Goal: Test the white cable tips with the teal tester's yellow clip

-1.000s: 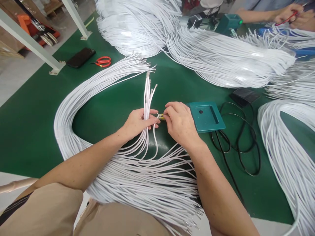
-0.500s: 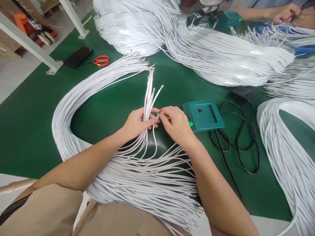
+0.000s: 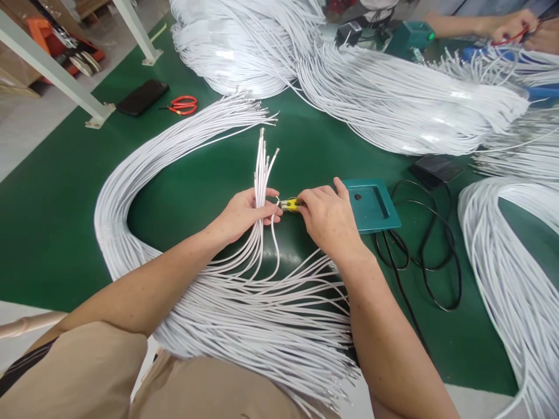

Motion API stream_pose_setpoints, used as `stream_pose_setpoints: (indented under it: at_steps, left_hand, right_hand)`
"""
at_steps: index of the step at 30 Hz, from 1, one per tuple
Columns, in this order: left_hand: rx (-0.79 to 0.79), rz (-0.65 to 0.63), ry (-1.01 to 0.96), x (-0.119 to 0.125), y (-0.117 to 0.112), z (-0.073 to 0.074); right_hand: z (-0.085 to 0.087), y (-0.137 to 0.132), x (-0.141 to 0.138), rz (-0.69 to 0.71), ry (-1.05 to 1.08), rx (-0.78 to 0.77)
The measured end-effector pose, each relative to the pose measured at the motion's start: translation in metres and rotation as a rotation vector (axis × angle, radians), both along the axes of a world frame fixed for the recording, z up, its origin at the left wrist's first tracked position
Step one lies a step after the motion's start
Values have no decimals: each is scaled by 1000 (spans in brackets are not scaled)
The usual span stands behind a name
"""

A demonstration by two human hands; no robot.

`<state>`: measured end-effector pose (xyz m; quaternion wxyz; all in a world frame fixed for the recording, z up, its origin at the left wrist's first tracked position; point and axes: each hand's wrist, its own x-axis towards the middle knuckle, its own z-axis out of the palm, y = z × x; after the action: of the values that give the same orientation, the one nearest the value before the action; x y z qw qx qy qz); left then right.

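Note:
My left hand (image 3: pixel 251 212) is closed round a small bunch of white cables (image 3: pixel 261 180), whose metal-tipped ends stand up above the fingers. One single cable bends up beside the bunch, with its end at my left fingertips. My right hand (image 3: pixel 329 218) grips a small yellow-handled pair of pliers (image 3: pixel 290 204). Its metal jaws point left and meet that single cable's end; whether they touch it I cannot tell. Below both hands a large bundle of white cables (image 3: pixel 257 314) lies across the table edge and my lap, curving round to the left.
Right of my hand sits a teal device with a shallow tray (image 3: pixel 386 226), with black cords (image 3: pixel 454 262) beside it. Red-handled snips (image 3: pixel 183 105) and a black phone-like case (image 3: pixel 143 98) lie back left. More cable bundles (image 3: pixel 406 99) fill the back and right. A co-worker's hands (image 3: pixel 515 26) work at the far right.
My right hand has drawn back to the right from my left fingertips, and the yellow-handled pliers now show between them. My left hand keeps its hold on the cables.

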<state>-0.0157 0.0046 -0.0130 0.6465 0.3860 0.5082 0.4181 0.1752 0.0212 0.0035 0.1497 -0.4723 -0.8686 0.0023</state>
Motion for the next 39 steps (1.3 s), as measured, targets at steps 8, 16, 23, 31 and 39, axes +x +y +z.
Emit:
stream_pose_setpoints:
  at_steps: [8, 16, 23, 31, 39]
  left_hand:
    - [35, -18, 105, 4, -1, -2]
    - [-31, -11, 232, 10, 0, -4]
    - [-47, -33, 149, 7, 2, -6]
    - [-19, -26, 65, -8, 4, -6]
    - [-58, -77, 28, -10, 4, 3]
  right_hand:
    - [-4, 5, 4, 20, 19, 32]
    - [-3, 4, 3, -7, -43, 36]
    - [-3, 8, 20, -366, -50, 198]
    - [5, 6, 19, -280, 91, 112]
    - [41, -41, -27, 380, 39, -664]
